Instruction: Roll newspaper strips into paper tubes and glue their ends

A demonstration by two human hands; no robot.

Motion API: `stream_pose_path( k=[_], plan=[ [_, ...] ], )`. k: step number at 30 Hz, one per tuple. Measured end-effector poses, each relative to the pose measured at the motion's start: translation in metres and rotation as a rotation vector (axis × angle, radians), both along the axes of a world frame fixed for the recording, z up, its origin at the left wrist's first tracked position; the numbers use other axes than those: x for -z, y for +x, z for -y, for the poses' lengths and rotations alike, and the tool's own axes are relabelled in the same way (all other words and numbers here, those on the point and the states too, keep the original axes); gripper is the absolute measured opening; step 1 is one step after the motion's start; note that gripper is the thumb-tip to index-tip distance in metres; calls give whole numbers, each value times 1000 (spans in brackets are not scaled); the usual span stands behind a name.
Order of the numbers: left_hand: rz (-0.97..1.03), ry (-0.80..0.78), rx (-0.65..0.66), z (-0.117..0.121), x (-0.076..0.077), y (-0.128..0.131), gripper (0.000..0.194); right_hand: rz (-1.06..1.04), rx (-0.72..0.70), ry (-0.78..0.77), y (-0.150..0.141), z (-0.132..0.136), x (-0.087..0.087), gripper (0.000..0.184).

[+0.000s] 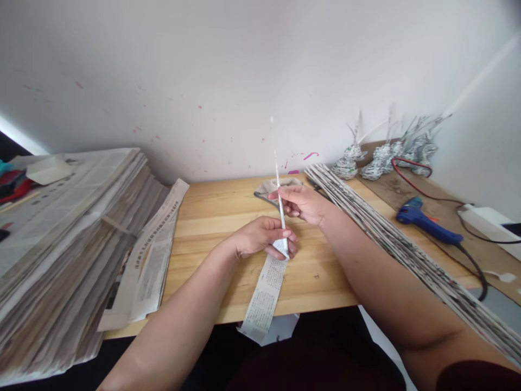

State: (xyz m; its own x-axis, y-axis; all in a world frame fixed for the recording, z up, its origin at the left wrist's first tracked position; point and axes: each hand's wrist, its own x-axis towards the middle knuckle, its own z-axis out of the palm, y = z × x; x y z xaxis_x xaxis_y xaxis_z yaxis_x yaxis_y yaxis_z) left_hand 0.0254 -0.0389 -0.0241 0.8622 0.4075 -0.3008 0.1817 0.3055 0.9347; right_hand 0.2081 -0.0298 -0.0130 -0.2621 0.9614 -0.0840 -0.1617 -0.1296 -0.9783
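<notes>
A thin rolled newspaper tube (278, 172) stands tilted upright between my two hands over the wooden table. My left hand (266, 237) pinches its lower end, where the roll joins a flat newspaper strip (262, 298). That strip trails down past the table's front edge. Higher up, my right hand (300, 202) grips the tube between thumb and fingers. Behind my right hand lies a grey cloth (266, 187), partly hidden by the hand.
Stacked newspapers (81, 233) fill the left side, with cut newspaper strips (157, 266) beside them. On the right lie a long bundle of paper tubes (391, 244), a blue glue gun (429, 221) with a cable, and several woven paper figures (380, 162). A wall rises behind the table (211, 212).
</notes>
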Motion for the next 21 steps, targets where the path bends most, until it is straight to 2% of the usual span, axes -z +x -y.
stream_pose_path(
  k=[7,13,21],
  plan=[
    [6,2,6,5,-2,1,38,-85,79,4,-4,-4,4,35],
    [42,26,-36,3,-3,1,38,-22,-12,-17,-6,0,0,42],
    [55,6,-55,6,3,4,37,-10,-46,22,-3,0,2,33]
  ],
)
